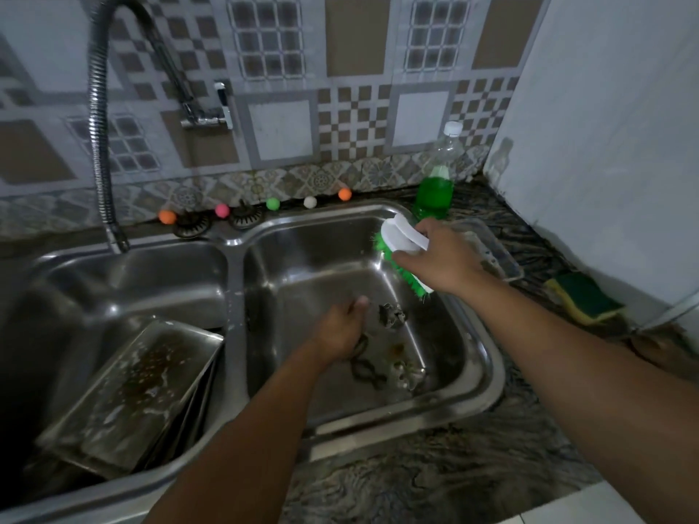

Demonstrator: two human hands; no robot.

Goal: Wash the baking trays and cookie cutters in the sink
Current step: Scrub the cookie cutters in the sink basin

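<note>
Stainless steel double sink (488, 357) set in a dark marbled desk (435, 485). Nearest, in the left basin, greasy rectangular metal baking trays (132, 395) lean stacked. In the right basin, the left hand (340, 330) curls around a thin metal cookie cutter (361, 346); others (393, 315) lie beside it on the basin floor. Farther, by the back right rim, the right hand (442, 255) grips a white-handled green-bristled scrubbing brush (401, 251). Scrubbing likely goes best holding the cutter firmly, working bristles into its corners.
</note>
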